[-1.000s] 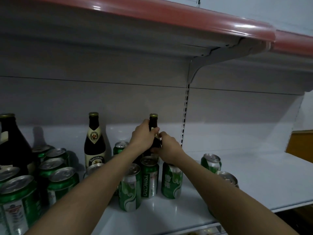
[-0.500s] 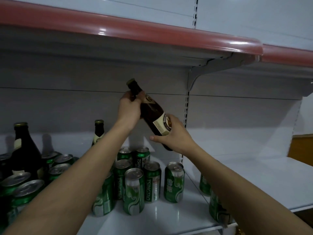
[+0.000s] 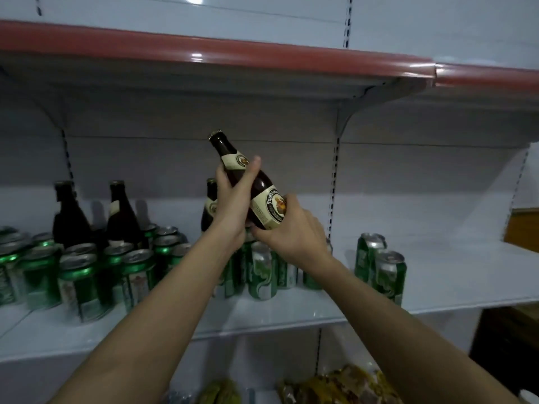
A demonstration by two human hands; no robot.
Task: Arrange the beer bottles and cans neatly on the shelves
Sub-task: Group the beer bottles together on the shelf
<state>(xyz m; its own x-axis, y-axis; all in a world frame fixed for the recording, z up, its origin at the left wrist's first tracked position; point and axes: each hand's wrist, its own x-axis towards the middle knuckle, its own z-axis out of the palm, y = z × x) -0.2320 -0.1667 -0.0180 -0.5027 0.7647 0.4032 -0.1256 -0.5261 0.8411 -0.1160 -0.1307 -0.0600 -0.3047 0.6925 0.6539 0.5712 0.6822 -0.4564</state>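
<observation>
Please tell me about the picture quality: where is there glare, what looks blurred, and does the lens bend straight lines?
Head view: dim, bluish light; bright glare spots on the red shelf edge and on the wall above it; the green cans at far left are smeared, while the held bottle is sharp enough that part of its label can be read; the wide lens bows the shelf lines toward the picture's borders.

Both bare forearms rise from the lower frame toward its centre. The left hand [image 3: 233,199] curls around a tilted bottle [image 3: 250,182] at its shoulder; the right hand [image 3: 294,231] cups its base from below.
</observation>
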